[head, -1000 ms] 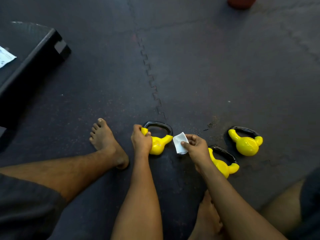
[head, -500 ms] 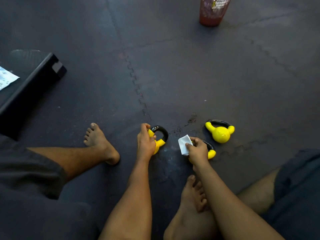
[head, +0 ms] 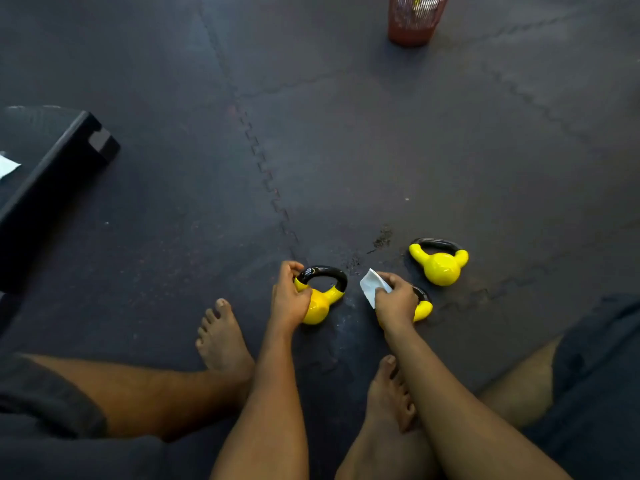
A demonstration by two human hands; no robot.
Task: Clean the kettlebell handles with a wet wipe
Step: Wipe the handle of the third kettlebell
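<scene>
The person is sitting on a dark foam mat [head: 346,150], with bare legs reaching in from the bottom of the frame.

Just below centre, the left hand [head: 289,299] is gripping the left kettlebell [head: 320,303]. Its fingers are curling round the yellow end of the handle [head: 325,271], and its palm is lying against the yellow body. This kettlebell is lying on the mat with its black handle arching toward the top of the frame.

Right of it, the right hand [head: 396,301] is pinching a white wipe [head: 372,289] between thumb and fingers. The wipe is sticking out to the upper left of the hand, in the gap between the two hands, and is not touching the handle.

The right hand is covering most of the middle kettlebell [head: 424,308], so only a bit of black handle and a yellow end are showing at the hand's right side. Whether the hand is touching it cannot be told.

The right kettlebell [head: 440,265] is lying alone, up and to the right of the middle one and near it.

A red mesh bin [head: 414,22] is standing at the top edge, right of centre. A black bench [head: 52,188] is running along the left edge, with a white paper [head: 7,166] lying on it. The left foot [head: 221,337] is resting on the mat left of the left forearm, and the right foot [head: 389,389] is lying at the bottom beside the right forearm.
</scene>
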